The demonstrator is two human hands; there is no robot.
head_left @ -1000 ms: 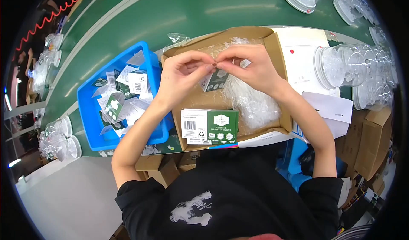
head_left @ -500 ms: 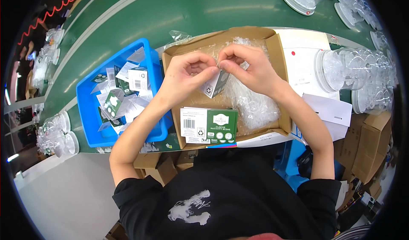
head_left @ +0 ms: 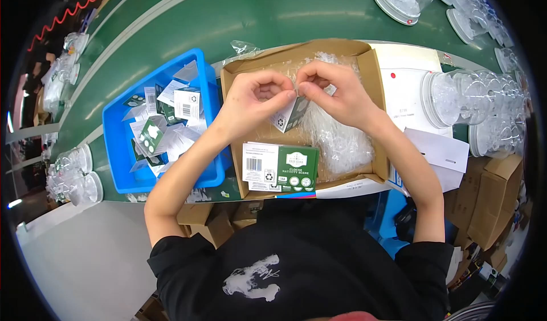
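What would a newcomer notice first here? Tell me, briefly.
First, the two hands at centre: the left hand and right hand pinch a small green-and-white card over an open cardboard box of clear plastic bags. Next, the bright blue bin of similar cards to the left, on the green table.

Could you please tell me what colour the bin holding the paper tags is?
The bin is bright blue, seen in the head view.

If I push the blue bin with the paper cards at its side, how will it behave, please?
The blue bin looks like rigid plastic, so it would probably slide on the green table without bending. Holding only loose paper cards, it is likely light. The cards may shift or spill if it is pushed quickly.
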